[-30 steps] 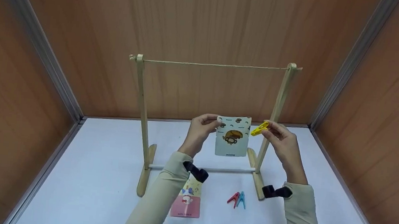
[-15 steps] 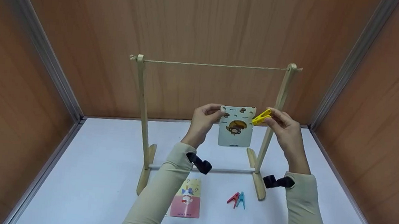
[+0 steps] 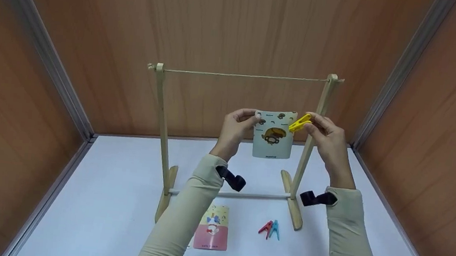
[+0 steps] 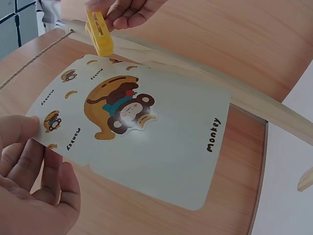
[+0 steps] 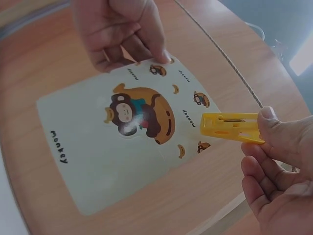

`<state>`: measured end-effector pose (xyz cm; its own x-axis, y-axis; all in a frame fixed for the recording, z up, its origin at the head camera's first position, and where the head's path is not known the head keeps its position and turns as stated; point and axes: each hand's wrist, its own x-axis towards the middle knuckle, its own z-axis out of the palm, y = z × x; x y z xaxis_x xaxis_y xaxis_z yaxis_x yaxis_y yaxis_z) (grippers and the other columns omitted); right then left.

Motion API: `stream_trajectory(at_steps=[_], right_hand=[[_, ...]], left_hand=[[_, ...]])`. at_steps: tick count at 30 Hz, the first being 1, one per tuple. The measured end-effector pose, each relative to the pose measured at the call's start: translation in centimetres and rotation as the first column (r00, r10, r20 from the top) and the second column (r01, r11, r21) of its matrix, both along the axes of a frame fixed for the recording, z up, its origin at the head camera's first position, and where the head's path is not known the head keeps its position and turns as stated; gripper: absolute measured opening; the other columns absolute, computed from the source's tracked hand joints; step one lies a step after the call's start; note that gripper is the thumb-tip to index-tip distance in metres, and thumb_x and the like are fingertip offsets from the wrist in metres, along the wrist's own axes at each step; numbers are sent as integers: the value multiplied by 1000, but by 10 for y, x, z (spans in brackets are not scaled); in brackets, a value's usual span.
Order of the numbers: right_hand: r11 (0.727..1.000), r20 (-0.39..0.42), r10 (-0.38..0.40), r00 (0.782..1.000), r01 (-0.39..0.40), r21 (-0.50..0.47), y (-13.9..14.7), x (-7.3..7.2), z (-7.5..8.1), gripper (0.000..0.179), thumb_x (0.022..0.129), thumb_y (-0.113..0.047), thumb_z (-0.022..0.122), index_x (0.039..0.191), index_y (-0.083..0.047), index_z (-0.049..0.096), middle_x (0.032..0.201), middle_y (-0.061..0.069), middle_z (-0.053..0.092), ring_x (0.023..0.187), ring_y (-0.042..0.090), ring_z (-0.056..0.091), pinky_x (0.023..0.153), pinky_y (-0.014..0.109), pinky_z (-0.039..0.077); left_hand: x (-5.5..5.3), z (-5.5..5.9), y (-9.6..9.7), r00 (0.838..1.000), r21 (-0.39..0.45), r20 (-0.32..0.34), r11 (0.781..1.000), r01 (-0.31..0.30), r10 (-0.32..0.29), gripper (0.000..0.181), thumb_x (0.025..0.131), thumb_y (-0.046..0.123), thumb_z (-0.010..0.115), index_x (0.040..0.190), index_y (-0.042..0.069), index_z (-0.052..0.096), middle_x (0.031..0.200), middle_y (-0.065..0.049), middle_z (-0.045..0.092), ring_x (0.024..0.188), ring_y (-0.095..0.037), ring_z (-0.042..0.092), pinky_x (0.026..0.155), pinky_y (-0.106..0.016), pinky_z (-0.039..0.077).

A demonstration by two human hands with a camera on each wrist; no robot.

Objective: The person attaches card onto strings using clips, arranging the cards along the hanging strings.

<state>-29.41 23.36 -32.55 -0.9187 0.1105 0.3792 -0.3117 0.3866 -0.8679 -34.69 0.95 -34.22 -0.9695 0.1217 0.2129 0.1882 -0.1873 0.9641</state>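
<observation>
Between thumb and fingers, my left hand (image 3: 234, 132) pinches the upper left corner of a pale monkey card (image 3: 272, 142). The card hangs upright in the air, below the string (image 3: 245, 76) and apart from it. My right hand (image 3: 329, 144) pinches a yellow clothespin (image 3: 300, 123) by its handle end, its tip close to the card's right edge. Whether the clothespin (image 5: 230, 126) touches the card (image 5: 98, 161) I cannot tell. In the left wrist view, thumb and fingers of the left hand (image 4: 36, 171) hold the card's patterned end.
A wooden frame, its left post (image 3: 161, 126) and right post (image 3: 314, 140) holding up the string, stands on the white table (image 3: 123, 168). A pink and yellow card (image 3: 211, 235) lies in front, partly behind the left sleeve. Red (image 3: 266, 229) and blue (image 3: 275, 229) clothespins lie to its right.
Both hands have risen toward the string, carrying the monkey card and the yellow clothespin up and slightly right. The clothespin's tip now overlaps the card's right edge in the head view.
</observation>
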Motion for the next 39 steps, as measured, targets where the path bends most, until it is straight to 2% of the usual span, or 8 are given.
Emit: stream_trajectory(at_steps=[8, 19, 23, 30, 32, 37, 39], right_hand=[[1000, -31, -8, 999, 9, 13, -3, -2, 15, 41, 94, -27, 58, 131, -8, 59, 123, 5, 56, 105, 8, 54, 93, 12, 45], [999, -76, -28, 997, 27, -22, -7, -4, 28, 39, 93, -24, 59, 128, -7, 61, 114, -2, 58, 101, 7, 54, 89, 12, 45], [999, -91, -41, 995, 38, -36, -8, -5, 32, 38, 93, -24, 59, 128, -7, 62, 111, -5, 58, 100, 7, 55, 89, 13, 45], [998, -122, -49, 991, 43, -47, -12, -7, 42, 38, 92, -22, 60, 127, -6, 62, 115, 0, 60, 101, 6, 56, 91, 14, 46], [998, -126, -49, 991, 43, -52, -13, -8, 45, 38, 92, -21, 60, 127, -6, 62, 116, 1, 60, 101, 6, 56, 92, 14, 47], [997, -159, -35, 987, 24, -72, -14, -9, 50, 37, 92, -20, 60, 126, -5, 63, 114, -2, 59, 100, 7, 57, 91, 13, 47], [996, -177, -33, 984, 18, -82, -14, -10, 51, 37, 92, -19, 60, 125, -3, 63, 112, -3, 59, 100, 7, 57, 90, 13, 48]], left_hand=[[-2, 10, 3, 1000, 7, -17, 1000, -20, 20, 23, 90, 13, 68, 110, 1, 67, 102, -7, 69, 94, -15, 63, 89, -33, 51], [-5, 22, 4, 1000, 25, -30, 1000, -8, 8, 23, 91, 11, 65, 111, 1, 66, 105, -9, 68, 96, -15, 63, 97, -42, 49], [-5, 26, 5, 1000, 27, -24, 1000, -11, 12, 23, 91, 12, 65, 112, 2, 66, 105, -8, 69, 96, -15, 63, 96, -41, 48], [-7, 32, 6, 1000, 53, -11, 998, -16, 16, 22, 91, 12, 66, 111, 2, 66, 103, -8, 69, 94, -14, 63, 97, -42, 48], [-7, 33, 6, 1000, 63, -10, 998, -19, 20, 22, 91, 12, 66, 110, 2, 67, 102, -7, 69, 93, -14, 63, 92, -37, 49], [-9, 36, 7, 999, 87, -17, 996, -35, 37, 21, 90, 10, 66, 109, 1, 67, 97, -5, 70, 89, -12, 63, 93, -39, 49], [-9, 37, 8, 999, 92, -20, 995, -39, 41, 21, 90, 10, 66, 109, 1, 67, 96, -5, 70, 88, -11, 62, 96, -44, 47]])
